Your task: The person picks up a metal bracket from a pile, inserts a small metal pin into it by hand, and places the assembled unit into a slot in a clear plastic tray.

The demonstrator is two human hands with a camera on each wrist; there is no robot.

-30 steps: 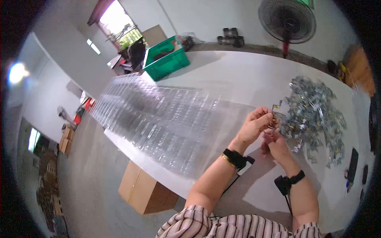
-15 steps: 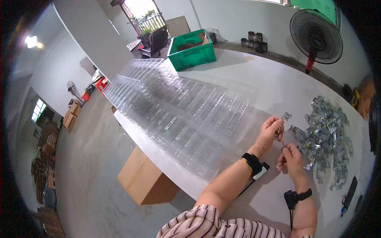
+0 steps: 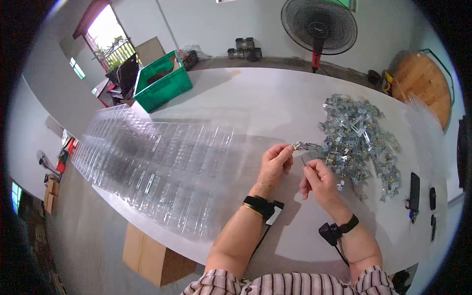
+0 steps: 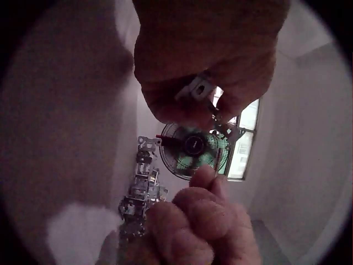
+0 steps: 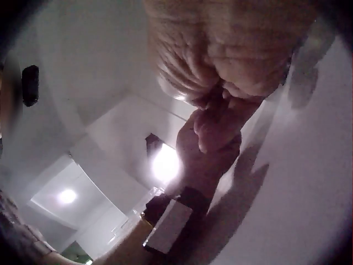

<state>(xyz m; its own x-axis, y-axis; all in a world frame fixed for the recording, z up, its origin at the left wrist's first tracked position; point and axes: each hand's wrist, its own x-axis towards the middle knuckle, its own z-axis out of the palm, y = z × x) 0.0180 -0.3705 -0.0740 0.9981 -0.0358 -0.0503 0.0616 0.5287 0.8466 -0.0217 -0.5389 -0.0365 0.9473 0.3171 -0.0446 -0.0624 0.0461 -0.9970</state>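
Thumb and fingers of my left hand (image 3: pixel 273 169) pinch a small metal bracket (image 3: pixel 301 146), whose free end points toward the pile. In the left wrist view, part of this bracket (image 4: pixel 199 88) shows between the fingers, with the rest hidden by the hand. My right hand (image 3: pixel 320 183) sits just to the right and lower, fingers curled, pinching a thin dark rod (image 3: pixel 303 161) that sticks up toward the left hand. A heap of similar metal brackets (image 3: pixel 356 137) lies beyond the right hand. The right wrist view shows mainly the right hand's underside (image 5: pixel 226 55).
Clear plastic trays (image 3: pixel 162 172) with compartments cover the table's left side; a few hold metal pieces. At the back left stands a green crate (image 3: pixel 164 86). A black object (image 3: pixel 414 191) lies on the right. Beyond the white table (image 3: pixel 255 98) is a fan (image 3: pixel 318 29).
The head view has swung about. The bracket in the left hand pointed upward a second ago and now points right. The hands, close together then, are slightly apart.
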